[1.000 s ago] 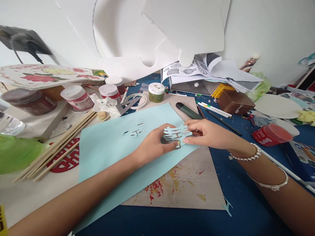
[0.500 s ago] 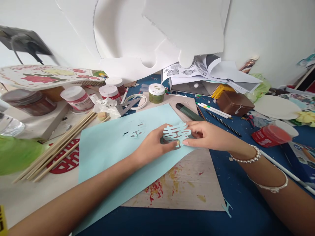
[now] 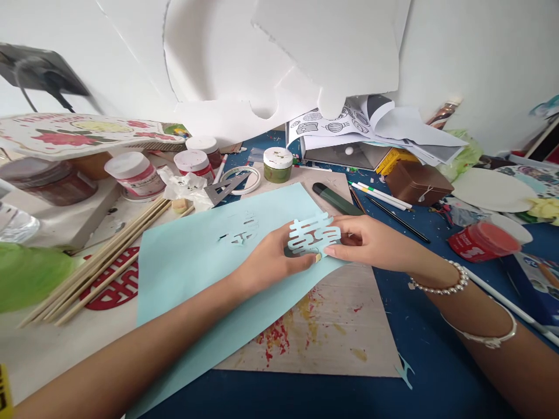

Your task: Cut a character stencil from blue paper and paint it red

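Note:
Between my two hands is a light-blue paper cutout (image 3: 313,234) with several slots and bars, tilted toward me. My left hand (image 3: 279,256) grips its left and lower edge, the thumb along the bottom. From the right, my right hand (image 3: 364,241) pinches it between thumb and fingers; the fingertips behind it are hidden. Below lies a large light-blue paper sheet (image 3: 192,279) with small cut openings and faint lines near its middle. Under that sheet is a grey board (image 3: 332,326) stained red and yellow. A green-handled cutter (image 3: 334,198) lies just beyond my right hand.
Wooden sticks (image 3: 109,256) lie across a red cutout (image 3: 116,285) at left. Paint jars (image 3: 278,166), a tape roll (image 3: 240,180) and a set square (image 3: 220,191) stand or lie behind the sheet. At right are pens (image 3: 379,195), a brown box (image 3: 419,181) and a red jar (image 3: 483,240).
The cutout has tilted so its face shows more fully toward me. Both hands stay almost in place, still holding it.

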Demonstrator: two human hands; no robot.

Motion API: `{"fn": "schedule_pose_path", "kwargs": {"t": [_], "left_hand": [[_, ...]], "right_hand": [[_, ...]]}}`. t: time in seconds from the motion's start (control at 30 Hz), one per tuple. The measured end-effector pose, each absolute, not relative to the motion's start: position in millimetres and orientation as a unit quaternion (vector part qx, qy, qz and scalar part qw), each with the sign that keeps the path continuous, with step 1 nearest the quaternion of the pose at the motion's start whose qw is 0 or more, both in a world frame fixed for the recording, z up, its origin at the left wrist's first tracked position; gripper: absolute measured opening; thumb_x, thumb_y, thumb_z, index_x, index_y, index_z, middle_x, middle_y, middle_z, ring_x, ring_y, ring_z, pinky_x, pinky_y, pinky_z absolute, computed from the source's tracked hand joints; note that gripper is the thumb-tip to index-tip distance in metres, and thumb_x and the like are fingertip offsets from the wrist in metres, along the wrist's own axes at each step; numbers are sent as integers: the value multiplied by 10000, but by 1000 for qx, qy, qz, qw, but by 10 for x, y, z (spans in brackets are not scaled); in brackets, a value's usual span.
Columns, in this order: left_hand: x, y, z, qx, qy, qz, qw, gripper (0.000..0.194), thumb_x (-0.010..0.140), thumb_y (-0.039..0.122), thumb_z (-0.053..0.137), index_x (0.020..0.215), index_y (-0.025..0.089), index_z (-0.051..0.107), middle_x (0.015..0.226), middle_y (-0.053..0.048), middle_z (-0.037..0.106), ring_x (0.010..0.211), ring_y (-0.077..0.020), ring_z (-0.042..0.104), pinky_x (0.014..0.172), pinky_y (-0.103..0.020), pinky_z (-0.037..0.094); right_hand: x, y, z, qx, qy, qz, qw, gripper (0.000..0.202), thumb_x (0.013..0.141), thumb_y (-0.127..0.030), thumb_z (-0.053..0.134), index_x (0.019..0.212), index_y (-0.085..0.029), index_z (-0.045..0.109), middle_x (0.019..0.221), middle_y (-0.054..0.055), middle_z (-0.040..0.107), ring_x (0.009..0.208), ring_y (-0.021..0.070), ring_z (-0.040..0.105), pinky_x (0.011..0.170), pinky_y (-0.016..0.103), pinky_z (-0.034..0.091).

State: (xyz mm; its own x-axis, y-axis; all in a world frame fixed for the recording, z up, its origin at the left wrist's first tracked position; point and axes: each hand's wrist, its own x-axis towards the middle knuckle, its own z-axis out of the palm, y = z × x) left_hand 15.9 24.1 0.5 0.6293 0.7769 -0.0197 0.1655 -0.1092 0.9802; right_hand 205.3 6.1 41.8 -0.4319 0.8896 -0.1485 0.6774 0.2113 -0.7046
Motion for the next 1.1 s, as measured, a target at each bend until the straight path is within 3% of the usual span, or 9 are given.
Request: {"fn": "schedule_pose_path", "kwargs": {"t": [0.37,0.77,0.9,1.1], "left_hand": [[162,228,45,708,322,261,571,300,749,168,578,1037,145,500,1048,-22,580,963,-177,531,842,-297,395],[159,223,53,730,327,242,549,227,757,198,564,970,155,497,931,-13,564,862,-171,527,760,-274,405],[154,226,50,727,331,229,556,179,758,227,561,907,168,481,838,6,548,773,-154,522,690,-260,409],[149,229,60,721,323,224,571,176,759,202,551,913,176,468,854,5,540,793,-149,518,706,-256,403]], "right_hand": [[2059,70,424,-496,-781,359,123,153,764,-296,518,792,-155,568,726,9,522,589,109,420,496,237,293],[2054,75,428,-502,-784,355,89,189,775,-312,500,663,-165,460,616,-35,376,523,83,307,460,228,244],[2055,76,414,-498,-778,370,97,167,768,-310,504,697,-159,490,647,-21,416,531,85,327,461,229,252],[2060,75,416,-495,-780,370,100,174,757,-310,512,679,-157,483,637,-22,416,535,84,338,462,222,247]]}}
